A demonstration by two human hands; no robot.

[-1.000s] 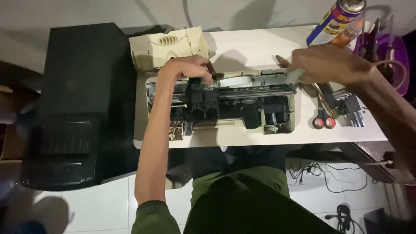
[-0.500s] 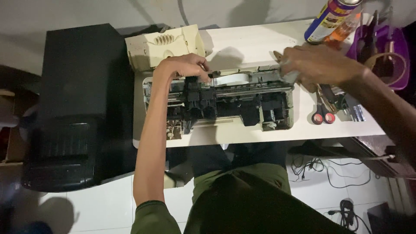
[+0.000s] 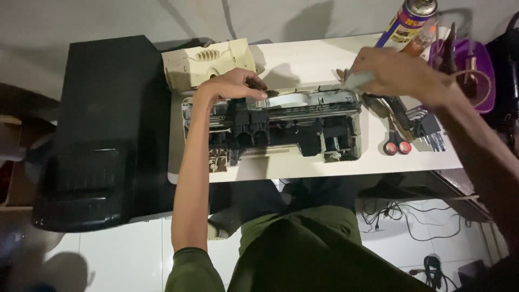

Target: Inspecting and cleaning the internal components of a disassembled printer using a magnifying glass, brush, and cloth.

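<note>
White table (image 3: 303, 59) fills the upper middle of the head view. A big black case (image 3: 102, 124) stands off its left edge, and tangled cables (image 3: 400, 221) lie on the tiled floor below.

Opened printer (image 3: 275, 127), cover off, sits in the middle of the table with its black carriage and metal rails exposed. The cream printer cover (image 3: 208, 62) lies just behind its left end.

Left hand (image 3: 232, 86) rests on the printer's rear left edge, fingers curled down onto the frame, pressing rather than pinching. It holds nothing loose.

Right hand (image 3: 394, 73) is at the printer's rear right corner, fingers closed on a small pale piece (image 3: 357, 81). It may be a rag or a part, too blurred to tell.

Right of the printer lie red-handled scissors (image 3: 396, 141) and a set of hex keys (image 3: 424, 127), close together. A spray can (image 3: 403, 21) stands at the far right rear, beside a purple tub (image 3: 476, 70).

For the step in hand, judging from this: keep the left hand bracing the frame so the chassis does not slide, work the right corner with short, light strokes, stay off the rails and carriage, and keep the forearm clear of the spray can.
</note>
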